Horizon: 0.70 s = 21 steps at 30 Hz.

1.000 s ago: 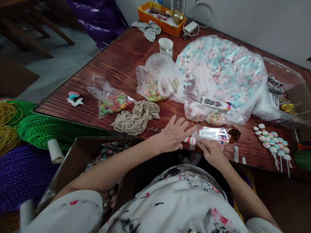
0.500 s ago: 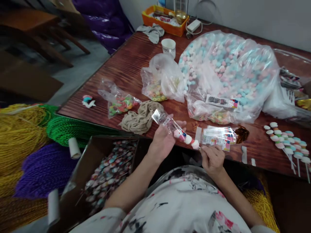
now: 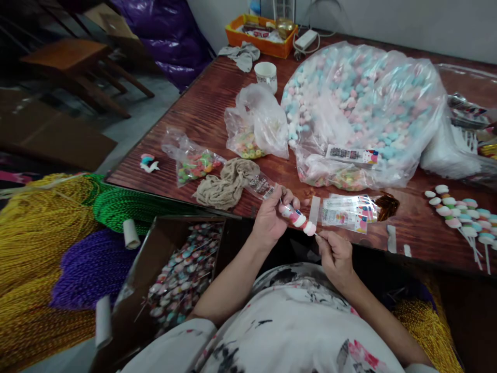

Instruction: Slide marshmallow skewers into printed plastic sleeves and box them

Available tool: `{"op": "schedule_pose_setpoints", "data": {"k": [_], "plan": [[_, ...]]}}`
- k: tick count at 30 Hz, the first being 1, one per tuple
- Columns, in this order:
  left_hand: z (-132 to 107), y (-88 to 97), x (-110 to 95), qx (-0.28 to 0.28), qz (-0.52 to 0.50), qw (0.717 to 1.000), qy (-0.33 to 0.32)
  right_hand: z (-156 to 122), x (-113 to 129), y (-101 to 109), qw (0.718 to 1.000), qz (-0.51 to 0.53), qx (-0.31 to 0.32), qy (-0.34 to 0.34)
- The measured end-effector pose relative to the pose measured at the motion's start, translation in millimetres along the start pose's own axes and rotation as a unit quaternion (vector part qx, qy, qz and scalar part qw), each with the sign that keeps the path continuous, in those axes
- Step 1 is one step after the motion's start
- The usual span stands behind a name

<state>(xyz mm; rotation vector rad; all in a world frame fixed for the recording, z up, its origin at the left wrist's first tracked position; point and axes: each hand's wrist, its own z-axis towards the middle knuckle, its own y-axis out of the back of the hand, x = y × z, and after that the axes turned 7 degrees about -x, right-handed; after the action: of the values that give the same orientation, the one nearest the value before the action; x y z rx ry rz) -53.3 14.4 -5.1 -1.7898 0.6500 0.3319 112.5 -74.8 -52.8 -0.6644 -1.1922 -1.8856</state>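
My left hand [image 3: 274, 217] is closed around a clear printed plastic sleeve [image 3: 261, 185], whose far end sticks out past the fingers. A candy skewer [image 3: 300, 221] of white and pink pieces sits partly inside the sleeve, its near end bare. My right hand [image 3: 334, 253] pinches the skewer's thin stick just beyond the last white piece. Just past the right hand lies a stack of flat printed sleeves [image 3: 345, 213], with brown-gold twist ties [image 3: 386, 206] beside it. A crumpled beige cloth [image 3: 225, 186] rests left of the sleeve.
Several finished marshmallow skewers [image 3: 464, 212] lie at the table's right. A big bag of pastel marshmallows [image 3: 373, 98] fills the back. Small candy bags [image 3: 200, 166] and a white cup [image 3: 266, 77] stand left of it. Below the edge, an open carton [image 3: 134, 290] holds many wrapped skewers.
My left hand has closed further along the sleeve, its fingers now wrapped over the part at the candy. The candy sits slightly deeper in it. The whole view has shifted a little.
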Motion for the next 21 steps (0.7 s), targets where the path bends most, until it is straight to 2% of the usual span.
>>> {"op": "schedule_pose_setpoints", "data": {"k": [3,8,10,13,15,17,19,21], "plan": [[-4,-0.9,7,-0.003,0.023,1.0,0.004,-5,-2,0,0.997,-0.016,-0.03,0.064],[-6,-0.3,12,-0.028,0.044,0.998,0.028,-4,-13,9,0.964,-0.167,-0.073,0.192],[-6,-1.3,15,-0.033,0.039,0.998,0.041,-2,-16,13,0.952,-0.203,-0.09,0.21],[-8,-4.5,21,-0.04,0.04,0.997,0.045,0,-16,15,0.948,-0.213,-0.098,0.213],[-9,-6.4,26,-0.041,0.044,0.998,0.033,0,-16,14,0.956,-0.198,-0.093,0.197],[-11,-6.9,29,-0.025,0.044,0.999,0.019,-1,-14,12,0.974,-0.152,-0.072,0.152],[-13,-6.1,30,0.001,0.041,0.999,0.012,-1,-13,11,0.997,-0.057,-0.022,0.054],[-13,-4.7,28,0.03,0.045,0.998,0.013,0,-11,11,0.992,0.08,0.054,-0.081]]}}
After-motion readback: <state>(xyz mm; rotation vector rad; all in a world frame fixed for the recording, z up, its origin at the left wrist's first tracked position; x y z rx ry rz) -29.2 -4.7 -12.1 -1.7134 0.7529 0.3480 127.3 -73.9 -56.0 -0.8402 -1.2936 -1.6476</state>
